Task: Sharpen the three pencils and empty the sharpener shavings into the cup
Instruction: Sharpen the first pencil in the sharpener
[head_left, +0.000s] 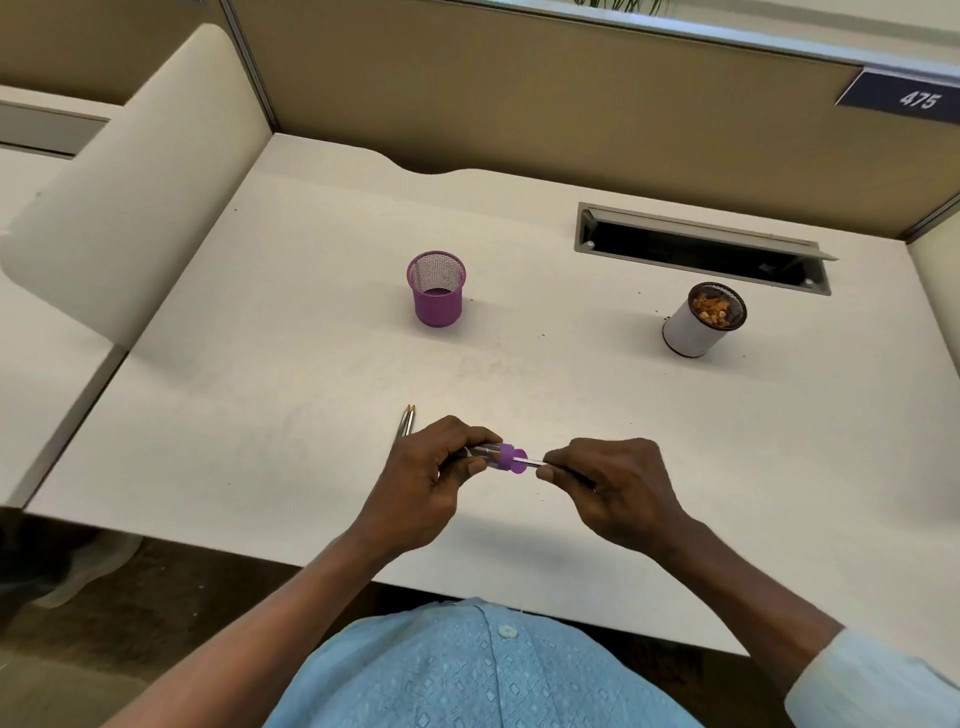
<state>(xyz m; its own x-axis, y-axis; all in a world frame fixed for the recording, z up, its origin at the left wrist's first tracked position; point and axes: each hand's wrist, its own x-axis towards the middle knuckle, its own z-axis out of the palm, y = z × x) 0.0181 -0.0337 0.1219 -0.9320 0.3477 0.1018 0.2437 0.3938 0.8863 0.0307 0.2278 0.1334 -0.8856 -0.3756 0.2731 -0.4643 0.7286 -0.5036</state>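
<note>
1. I see the left grip curled round the sharpener, its fingers hiding most of the clear barrel. The purple cap points toward the right grip.
2. The right grip pinches a pencil whose end sits in that cap. Both grips are over the near part of the table.
3. Two more pencils lie side by side just beyond the left grip, partly hidden by it.
4. A purple mesh cup stands upright well beyond the left grip.
5. Far beyond and to the right of the right grip stands a white cup holding shavings, with an open cable slot behind it.
</note>
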